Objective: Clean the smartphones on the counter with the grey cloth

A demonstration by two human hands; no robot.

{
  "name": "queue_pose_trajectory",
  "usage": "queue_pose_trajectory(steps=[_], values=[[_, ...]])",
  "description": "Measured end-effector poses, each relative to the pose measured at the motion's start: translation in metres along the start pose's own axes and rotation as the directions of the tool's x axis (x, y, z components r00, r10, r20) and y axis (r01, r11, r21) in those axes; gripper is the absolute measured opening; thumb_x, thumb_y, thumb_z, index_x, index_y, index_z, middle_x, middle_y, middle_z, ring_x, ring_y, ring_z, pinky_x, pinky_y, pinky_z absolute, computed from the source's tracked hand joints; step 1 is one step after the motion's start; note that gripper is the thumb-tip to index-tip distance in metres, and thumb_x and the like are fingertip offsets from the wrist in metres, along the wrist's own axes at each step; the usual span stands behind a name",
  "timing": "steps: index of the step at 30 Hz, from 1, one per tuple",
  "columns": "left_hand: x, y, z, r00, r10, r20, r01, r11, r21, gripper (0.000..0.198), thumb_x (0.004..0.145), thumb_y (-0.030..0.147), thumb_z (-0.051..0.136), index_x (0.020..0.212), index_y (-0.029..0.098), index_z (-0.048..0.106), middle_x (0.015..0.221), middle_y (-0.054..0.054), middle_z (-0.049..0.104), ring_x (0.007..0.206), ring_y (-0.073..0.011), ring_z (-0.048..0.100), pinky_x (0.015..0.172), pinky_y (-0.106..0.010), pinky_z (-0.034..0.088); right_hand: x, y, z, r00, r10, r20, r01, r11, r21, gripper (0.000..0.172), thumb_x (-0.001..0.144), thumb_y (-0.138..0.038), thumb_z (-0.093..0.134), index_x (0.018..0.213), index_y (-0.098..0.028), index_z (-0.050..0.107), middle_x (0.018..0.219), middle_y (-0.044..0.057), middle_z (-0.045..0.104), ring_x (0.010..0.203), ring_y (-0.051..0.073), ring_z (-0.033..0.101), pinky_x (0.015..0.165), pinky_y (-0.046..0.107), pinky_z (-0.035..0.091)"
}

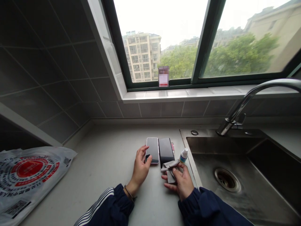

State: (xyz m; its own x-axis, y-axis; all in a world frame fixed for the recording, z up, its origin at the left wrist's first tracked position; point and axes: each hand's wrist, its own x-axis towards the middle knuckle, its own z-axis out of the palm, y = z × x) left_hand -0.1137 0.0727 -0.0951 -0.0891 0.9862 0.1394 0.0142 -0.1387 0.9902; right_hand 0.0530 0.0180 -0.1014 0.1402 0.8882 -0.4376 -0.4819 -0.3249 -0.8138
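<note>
On the pale countertop, left of the steel sink, a white-edged smartphone and a black smartphone lay face up, side by side, the black one on the right. Your right hand held a grey cloth clamped between thumb and fingers, its folds hanging over the black phone's near end; the lower fingers were spread apart beneath. Your left hand came in from the near left, thumb and fingers apart, fingertips at the white-edged phone's left edge and thumb over its near end. Both forearms angled inward, low over the counter. A small white-topped bottle stood just beyond your right hand. The work seemed under way, cloth in hand and phones laid out; whether either dark screen had been wiped, you could not tell.
</note>
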Motion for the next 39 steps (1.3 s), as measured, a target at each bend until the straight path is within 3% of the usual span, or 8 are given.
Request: queue_pose_trajectory(steps=[5,11,15,21,25,33,39], values=[[0.007,0.006,-0.004,0.988,-0.156,-0.018,0.153,0.983,-0.101,0.043,0.083,0.031,0.065,0.123,0.021,0.051,0.131,-0.014,0.058,0.115,-0.0246,0.062,0.095,-0.036,0.049,-0.001,-0.003,-0.003,0.997,-0.043,0.058,0.042,0.999,0.014,0.050,0.070,-0.051,0.076,0.090,-0.024,0.039,0.067,-0.001,0.070,0.062,0.027,0.074,0.046,0.032,0.057],[0.015,-0.005,-0.012,0.989,-0.138,-0.051,0.135,0.989,-0.062,0.047,0.079,0.031,0.070,0.121,0.025,0.051,0.142,-0.012,0.047,0.109,-0.0217,0.064,0.089,-0.033,0.052,-0.007,-0.003,-0.002,0.974,-0.087,0.208,0.093,0.996,-0.018,0.035,0.071,-0.045,0.070,0.083,-0.021,0.048,0.045,-0.003,0.059,0.036,0.018,0.060,0.034,0.021,0.043],[0.020,-0.009,-0.018,0.993,-0.115,-0.033,0.115,0.993,0.000,0.059,0.070,0.031,0.078,0.123,0.025,0.054,0.143,-0.013,0.043,0.097,-0.0196,0.066,0.083,-0.035,0.055,-0.010,0.001,0.000,0.959,-0.089,0.268,0.112,0.991,-0.069,0.033,0.073,-0.045,0.069,0.082,-0.019,0.052,0.048,-0.003,0.059,0.036,0.016,0.059,0.033,0.019,0.042],[0.028,-0.009,-0.028,0.992,-0.128,0.015,0.127,0.991,0.040,0.070,0.063,0.032,0.083,0.126,0.025,0.053,0.133,-0.015,0.050,0.077,-0.0140,0.066,0.070,-0.033,0.057,-0.010,0.007,-0.001,0.936,-0.130,0.328,0.178,0.977,-0.121,0.038,0.076,-0.051,0.070,0.084,-0.018,0.054,0.053,-0.004,0.058,0.037,0.014,0.059,0.034,0.018,0.041],[0.031,-0.007,-0.031,0.980,-0.187,0.061,0.187,0.982,-0.007,0.078,0.063,0.035,0.084,0.130,0.025,0.046,0.123,-0.014,0.055,0.076,-0.0169,0.068,0.058,-0.029,0.056,-0.008,0.010,-0.002,0.922,-0.144,0.358,0.207,0.968,-0.144,0.038,0.079,-0.053,0.068,0.085,-0.018,0.055,0.054,-0.004,0.057,0.038,0.013,0.058,0.035,0.018,0.042],[0.032,-0.003,-0.032,0.951,-0.300,0.077,0.305,0.950,-0.061,0.086,0.062,0.028,0.086,0.135,0.025,0.040,0.109,-0.010,0.063,0.077,-0.0162,0.068,0.059,-0.025,0.055,-0.007,0.014,-0.004,0.906,-0.168,0.389,0.260,0.945,-0.199,0.036,0.082,-0.053,0.065,0.086,-0.018,0.058,0.059,-0.004,0.054,0.042,0.011,0.055,0.042,0.022,0.049],[0.031,0.003,-0.034,0.936,-0.343,0.074,0.348,0.934,-0.080,0.080,0.065,0.025,0.084,0.133,0.027,0.042,0.110,-0.010,0.064,0.083,-0.0189,0.068,0.063,-0.027,0.055,-0.007,0.014,-0.005,0.894,-0.179,0.411,0.287,0.933,-0.216,0.036,0.084,-0.053,0.064,0.087,-0.018,0.059,0.062,-0.003,0.053,0.045,0.010,0.052,0.044,0.025,0.052]])
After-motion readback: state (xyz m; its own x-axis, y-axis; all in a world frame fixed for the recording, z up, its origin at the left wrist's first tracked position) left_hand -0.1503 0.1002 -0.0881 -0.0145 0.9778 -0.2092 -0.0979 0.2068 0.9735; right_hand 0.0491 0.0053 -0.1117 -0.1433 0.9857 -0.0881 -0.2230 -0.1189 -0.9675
